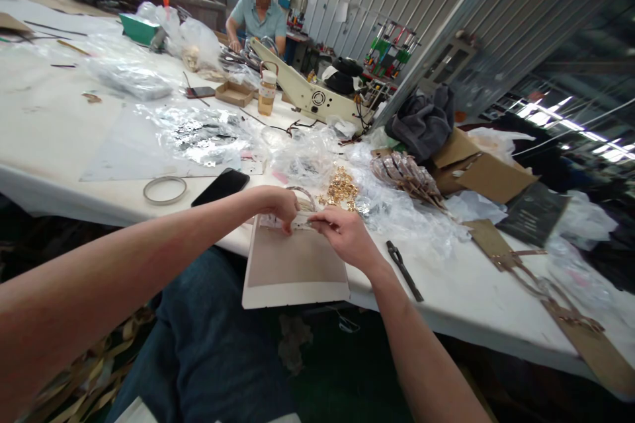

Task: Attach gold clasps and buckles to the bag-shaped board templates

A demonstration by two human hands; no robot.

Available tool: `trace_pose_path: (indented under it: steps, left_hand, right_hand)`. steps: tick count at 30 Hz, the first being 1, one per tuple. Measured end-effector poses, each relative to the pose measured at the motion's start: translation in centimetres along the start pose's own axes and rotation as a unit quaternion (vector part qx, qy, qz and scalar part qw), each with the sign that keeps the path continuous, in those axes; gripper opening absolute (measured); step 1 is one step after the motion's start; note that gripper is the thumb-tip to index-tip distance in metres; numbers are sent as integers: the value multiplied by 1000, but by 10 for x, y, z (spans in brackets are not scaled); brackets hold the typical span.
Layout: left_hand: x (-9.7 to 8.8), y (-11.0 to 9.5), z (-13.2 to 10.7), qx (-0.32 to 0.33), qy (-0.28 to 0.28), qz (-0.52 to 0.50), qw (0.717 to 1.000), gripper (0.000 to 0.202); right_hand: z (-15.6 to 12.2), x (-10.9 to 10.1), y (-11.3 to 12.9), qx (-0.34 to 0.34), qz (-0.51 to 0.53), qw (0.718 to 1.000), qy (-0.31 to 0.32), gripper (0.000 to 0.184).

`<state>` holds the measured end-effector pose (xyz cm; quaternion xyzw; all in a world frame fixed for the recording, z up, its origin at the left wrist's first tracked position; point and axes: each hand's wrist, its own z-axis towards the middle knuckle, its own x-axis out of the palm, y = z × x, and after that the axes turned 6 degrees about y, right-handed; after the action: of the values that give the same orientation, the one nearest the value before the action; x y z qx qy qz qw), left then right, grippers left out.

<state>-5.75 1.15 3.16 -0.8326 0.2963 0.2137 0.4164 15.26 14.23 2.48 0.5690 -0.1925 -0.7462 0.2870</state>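
A beige panel with a white border (297, 264) lies at the table's front edge, partly overhanging it. At its far edge my left hand (284, 208) is closed, fingertips bent down on the panel; what it grips is hard to see. My right hand (344, 231) pinches something small and dark at the same edge, too small to name. Between the hands, a thin curved strap (303, 194) shows behind the panel. Just beyond my right hand is a pile of small gold metal pieces (341, 186).
Left lie a black phone (221, 186) and a pale ring (165, 190). A dark metal tool (404, 271) is at right, near brown pieces with straps (550, 297). Plastic bags (203, 135), a bottle (266, 94) and a cream machine (317, 96) stand farther back. Another person (258, 13) sits opposite.
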Motion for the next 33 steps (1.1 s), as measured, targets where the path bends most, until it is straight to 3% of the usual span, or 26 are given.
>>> trace_pose_path:
  steps: [3,6,16,25,33]
  left_hand:
    - [1,-2,-4,-23,-5,38,999,50]
    - [3,-3,-8,-25,-1,30,999,48]
    - [6,2,-11,-4,1,1,1000,37]
    - [7,-2,-17,-6,-17,50,999,41]
    - [7,1,-14,-13,-1,39,999,51]
  right_hand:
    - [14,3,-3,-9,-10,998,54,36]
    - [21,9,-7,6,-13,997,72,39]
    - [22,21,-1,43,-127,990,33,24]
    - [19,26,-6,25,-107,994,14,32]
    - [-3,46,-7,-5,-97,994,-58,40]
